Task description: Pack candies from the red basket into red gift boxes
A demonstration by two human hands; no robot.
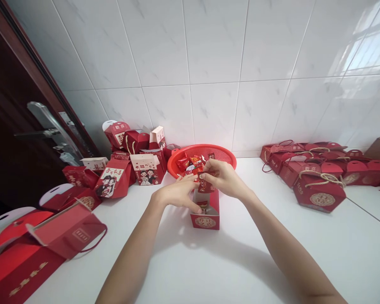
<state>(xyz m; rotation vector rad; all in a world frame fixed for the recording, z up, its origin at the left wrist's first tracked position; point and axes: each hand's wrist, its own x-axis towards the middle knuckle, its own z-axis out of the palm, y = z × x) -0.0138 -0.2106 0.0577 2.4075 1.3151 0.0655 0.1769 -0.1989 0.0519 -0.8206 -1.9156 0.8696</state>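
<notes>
A small red gift box (205, 222) with a gold round emblem stands open on the white table in front of me. Gold-and-brown wrapped sweets (202, 206) show inside it. My left hand (179, 195) grips the box from the left, its thumb at the near left rim and its fingers toward the far side. Above the box's far end, my right hand (222, 176) pinches a dark red piece with gold marks (206, 184). Whether this piece is a box flap or a packet, I cannot tell. Close behind both hands is a red plastic basket (233, 159) of wrapped sweets (190, 162).
Several red gift boxes with couple pictures (111, 180) crowd the left back. Larger red boxes (66, 228) lie at the near left. Rope-handled red boxes (319, 190) stand in rows on the right. Behind the table rises a tiled wall (215, 109); a dark door (15, 97) is at left.
</notes>
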